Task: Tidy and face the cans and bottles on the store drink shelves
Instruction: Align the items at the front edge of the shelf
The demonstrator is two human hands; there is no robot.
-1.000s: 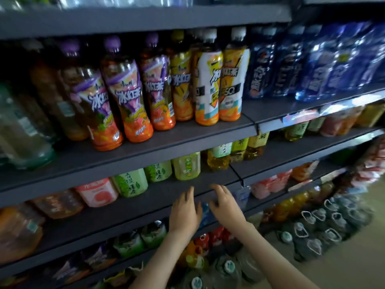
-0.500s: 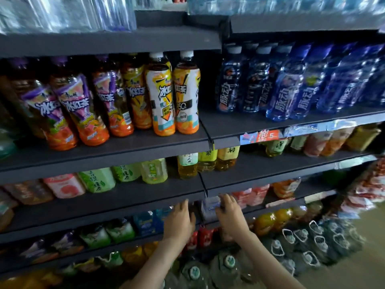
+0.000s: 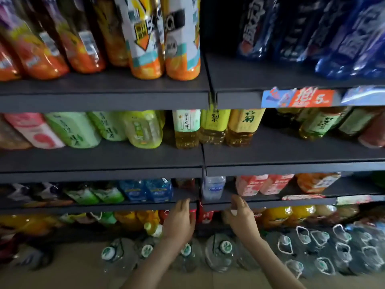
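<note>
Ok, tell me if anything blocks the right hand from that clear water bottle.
Nothing visible does. The right hand is at the shelf edge, just below and right of the clear water bottle, which stands at the front. The pink-labelled drinks sit to its right, off the path.

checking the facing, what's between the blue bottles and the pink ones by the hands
A clear bottle, just right of the shelf joint, and something dark red left of it; head view.

Red-blue promo tag (image 3: 300, 98); tan floor (image 3: 62, 276)
</note>
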